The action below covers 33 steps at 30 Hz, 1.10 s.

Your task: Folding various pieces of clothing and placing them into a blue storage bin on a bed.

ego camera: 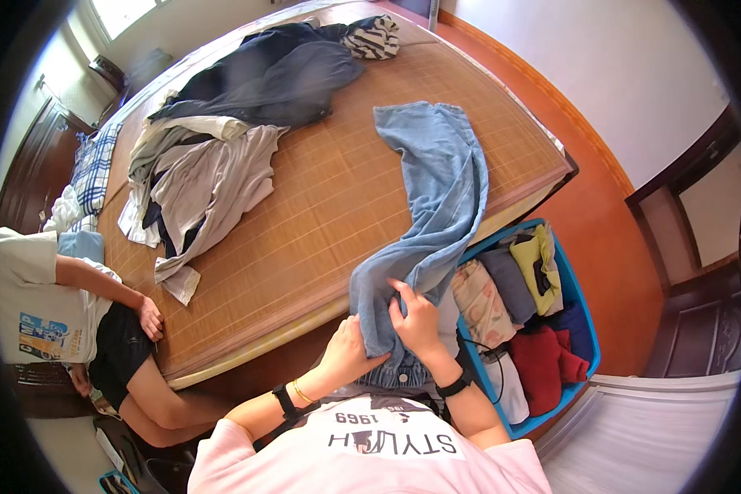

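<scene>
A pair of light blue denim jeans (pixel 438 185) runs from the middle of the mat-covered bed over its near edge to my body. The waistband, with a metal button, hangs close to my shirt, and the leg ends lie on the bed. My left hand (pixel 343 352) grips the near left edge of the denim, thumb across it. My right hand (pixel 417 321) rests on the upper part of the jeans with its index finger extended; whether it pinches the cloth is hard to tell. Both wrists wear dark bands.
A blue plastic bin (pixel 593 346) of folded clothes stands at the bed's right. Dark garments (pixel 265 74), a striped cloth (pixel 373 40) and a crumpled grey-beige shirt (pixel 213 179) lie on the bed mat (pixel 321 204). Another person (pixel 49 302) sits at the left edge.
</scene>
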### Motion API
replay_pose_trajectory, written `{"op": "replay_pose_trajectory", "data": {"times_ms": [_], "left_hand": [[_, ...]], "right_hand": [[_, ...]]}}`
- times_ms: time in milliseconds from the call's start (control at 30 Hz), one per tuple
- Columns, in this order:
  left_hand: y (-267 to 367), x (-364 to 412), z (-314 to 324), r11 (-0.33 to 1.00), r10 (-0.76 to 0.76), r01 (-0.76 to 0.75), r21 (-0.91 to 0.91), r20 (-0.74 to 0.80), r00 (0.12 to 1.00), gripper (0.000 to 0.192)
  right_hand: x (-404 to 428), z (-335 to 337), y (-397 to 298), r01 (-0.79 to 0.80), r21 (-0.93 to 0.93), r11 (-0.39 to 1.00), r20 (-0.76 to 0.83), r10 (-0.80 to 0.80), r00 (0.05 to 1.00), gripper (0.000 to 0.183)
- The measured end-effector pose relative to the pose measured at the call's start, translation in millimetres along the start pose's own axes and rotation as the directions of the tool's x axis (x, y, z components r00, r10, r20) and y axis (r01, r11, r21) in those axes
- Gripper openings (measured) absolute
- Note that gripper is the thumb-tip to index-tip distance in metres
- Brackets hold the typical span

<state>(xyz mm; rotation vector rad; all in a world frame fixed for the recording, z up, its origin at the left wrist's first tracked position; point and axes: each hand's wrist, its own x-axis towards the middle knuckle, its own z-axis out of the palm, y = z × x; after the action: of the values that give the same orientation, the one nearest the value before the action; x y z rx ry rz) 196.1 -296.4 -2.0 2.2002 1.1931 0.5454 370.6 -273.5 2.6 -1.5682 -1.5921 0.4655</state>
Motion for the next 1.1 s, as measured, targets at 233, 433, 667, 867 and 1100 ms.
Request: {"op": "replay_pose_trajectory", "data": {"times_ms": [233, 433, 667, 867, 1100], "left_hand": [[-1, 1, 0, 1.0, -0.002, 0.001, -0.024, -0.014, 1.0, 0.084], [-3, 1, 2, 1.0, 0.01, -0.01, -0.021, -0.027, 1.0, 0.083], [-2, -1, 2, 0.999, -0.003, 0.001, -0.034, -0.066, 0.998, 0.08], [-9, 64, -126, 0.962, 0.043, 0.053, -0.267, 0.341, 0.939, 0.071], [-93, 74, -308, 0.832, -0.082, 0.332, 0.444, -0.494, 0.866, 0.054]], "right_hand": [[1, 0, 0, -0.004, 0.016, 1.0, -0.001, 0.004, 1.0, 0.035], [2, -4, -4, -0.004, 0.029, 1.0, 0.001, 0.003, 1.0, 0.034], [0, -2, -2, -0.035, 0.05, 0.998, 0.026, 0.033, 0.999, 0.034], [50, -45, -12, -0.062, 0.388, 0.92, 0.136, 0.009, 0.991, 0.034], [50, -49, -67, -0.096, 0.439, 0.893, 0.238, -0.012, 0.971, 0.033]]}}
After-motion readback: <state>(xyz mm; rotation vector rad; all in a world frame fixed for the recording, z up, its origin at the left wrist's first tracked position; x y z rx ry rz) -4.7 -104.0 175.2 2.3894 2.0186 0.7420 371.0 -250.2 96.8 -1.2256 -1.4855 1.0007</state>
